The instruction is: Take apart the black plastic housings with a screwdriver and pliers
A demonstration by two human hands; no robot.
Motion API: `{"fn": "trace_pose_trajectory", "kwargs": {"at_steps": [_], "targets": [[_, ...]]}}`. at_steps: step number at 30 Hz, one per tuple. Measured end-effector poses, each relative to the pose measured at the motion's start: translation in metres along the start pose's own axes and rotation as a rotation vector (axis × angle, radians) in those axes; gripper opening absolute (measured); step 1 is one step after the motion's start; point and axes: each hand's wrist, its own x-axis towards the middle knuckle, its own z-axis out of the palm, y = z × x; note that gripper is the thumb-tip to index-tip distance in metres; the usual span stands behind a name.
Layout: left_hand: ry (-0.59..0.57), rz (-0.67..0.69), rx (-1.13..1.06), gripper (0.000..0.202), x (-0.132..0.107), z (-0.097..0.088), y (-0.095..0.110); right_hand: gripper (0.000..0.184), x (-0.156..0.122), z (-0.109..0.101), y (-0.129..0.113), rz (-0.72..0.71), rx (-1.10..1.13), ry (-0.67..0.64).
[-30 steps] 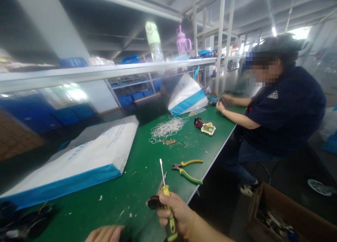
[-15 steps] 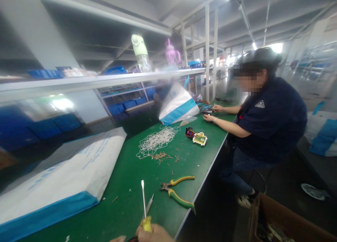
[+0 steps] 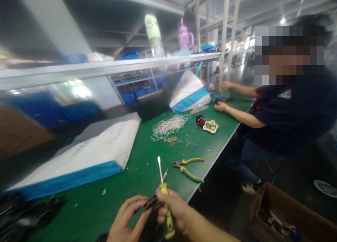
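In my right hand (image 3: pixel 175 208) is a yellow-handled screwdriver (image 3: pixel 163 189), its flat metal tip pointing up and away from me. My left hand (image 3: pixel 129 215) is closed on a small dark part with some red (image 3: pixel 150 202), close beside the right hand; its kind cannot be made out. Beyond the screwdriver lie a slim pointed tool (image 3: pixel 165 175) and yellow-green cutting pliers (image 3: pixel 188 168) with their handles apart. Farther up the green table (image 3: pixel 105 210) are a pile of brass-coloured screws (image 3: pixel 171 139), a tangle of white wire frames (image 3: pixel 170 125) and a circuit board in a white housing (image 3: pixel 210 126).
A white and blue sack (image 3: pixel 105 147) covers the table's left side; dark parts (image 3: pixel 34 214) lie at the near left. Another sack (image 3: pixel 188 94) stands at the back. At right sits a co-worker (image 3: pixel 295 112), above a box of scrap (image 3: pixel 286 214). An overhead shelf (image 3: pixel 105 67) holds bottles.
Both hands have come farther into view, with the dark part now showing between them. The view has swung left and down. The co-worker's far hand has lifted away from the near one.
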Motion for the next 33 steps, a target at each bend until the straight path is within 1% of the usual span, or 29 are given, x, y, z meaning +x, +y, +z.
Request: {"fn": "trace_pose_trajectory", "kwargs": {"at_steps": [2, 3, 5, 6, 8, 11, 16, 19, 21, 24, 27, 30, 33], "targets": [[-0.064, -0.160, -0.085, 0.029, 0.000, -0.007, 0.015, 0.040, -0.009, 0.005, -0.001, 0.010, 0.064, 0.015], [-0.081, -0.237, -0.167, 0.029, 0.001, -0.010, 0.022, 0.037, -0.011, 0.006, -0.003, 0.014, 0.088, 0.017], [-0.063, -0.341, -0.380, 0.029, 0.005, -0.013, 0.033, 0.032, -0.015, 0.008, -0.005, 0.014, 0.126, 0.021], [-0.045, -0.362, -0.486, 0.029, 0.007, -0.013, 0.037, 0.029, -0.015, 0.008, -0.006, 0.008, 0.141, 0.020], [-0.043, -0.385, -0.658, 0.031, 0.008, -0.012, 0.041, 0.025, -0.017, 0.008, -0.008, 0.000, 0.155, 0.015], [-0.045, -0.402, -0.782, 0.034, 0.006, -0.010, 0.042, 0.023, -0.020, 0.009, -0.010, -0.004, 0.150, 0.008], [-0.005, -0.415, -0.856, 0.030, 0.002, -0.007, 0.038, 0.021, -0.021, 0.009, -0.009, -0.013, 0.132, 0.019], [0.027, -0.393, -0.819, 0.025, 0.002, -0.007, 0.038, 0.020, -0.022, 0.008, -0.009, -0.008, 0.132, 0.021], [0.069, -0.377, -0.779, 0.023, 0.003, -0.008, 0.039, 0.021, -0.022, 0.008, -0.010, -0.001, 0.133, 0.019], [0.134, -0.373, -0.749, 0.025, 0.003, -0.009, 0.039, 0.023, -0.023, 0.007, -0.010, 0.005, 0.131, 0.021], [0.169, -0.389, -0.730, 0.027, 0.002, -0.010, 0.036, 0.024, -0.023, 0.007, -0.010, 0.002, 0.128, 0.028], [0.227, -0.408, -0.731, 0.028, 0.004, -0.018, 0.033, 0.022, -0.024, 0.008, -0.011, 0.002, 0.129, 0.013], [0.365, -0.428, -0.776, 0.031, 0.005, -0.037, 0.026, 0.019, -0.027, 0.006, -0.011, 0.023, 0.127, 0.013]]}}
